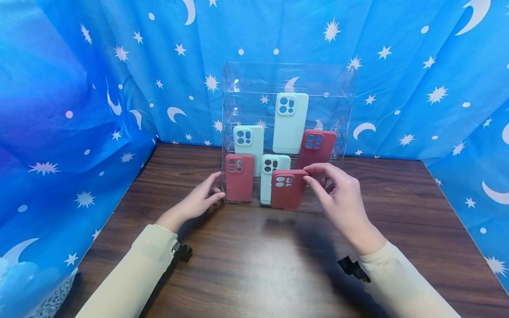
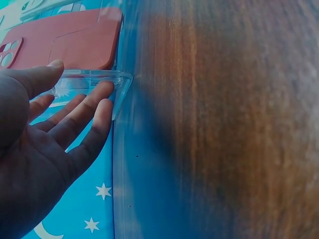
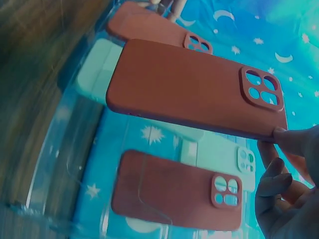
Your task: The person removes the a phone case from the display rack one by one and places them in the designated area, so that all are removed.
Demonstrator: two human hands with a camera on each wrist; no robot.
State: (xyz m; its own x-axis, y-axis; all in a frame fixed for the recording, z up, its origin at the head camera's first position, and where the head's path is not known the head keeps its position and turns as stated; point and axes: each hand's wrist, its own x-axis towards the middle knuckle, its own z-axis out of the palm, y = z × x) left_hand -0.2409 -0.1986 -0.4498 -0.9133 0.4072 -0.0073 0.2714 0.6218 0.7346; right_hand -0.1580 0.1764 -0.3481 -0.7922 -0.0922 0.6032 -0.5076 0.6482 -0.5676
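Observation:
My right hand (image 1: 343, 201) pinches a red phone case (image 1: 287, 194) by its upper right corner, between thumb and fingers. This case hangs in front of a clear acrylic display rack (image 1: 326, 104), overlapping a mint phone case (image 1: 267, 190) in the bottom tier. My left hand (image 1: 197, 196) rests at the rack's lower left side, its fingers (image 2: 99, 117) loosely extended along the clear side wall. Close to that hand, a second red case (image 1: 240, 183) stands in the bottom tier. In the right wrist view, the held case shows its back and camera cutouts.
Higher in the rack stand a mint case (image 1: 291, 126) at centre, another mint case (image 1: 249, 145) at left and a red case (image 1: 318, 148) at right. The rack stands on a dark wooden table (image 1: 238, 265) before a blue star-patterned curtain (image 1: 397, 75). Something patterned (image 1: 51, 296) sits at the lower left.

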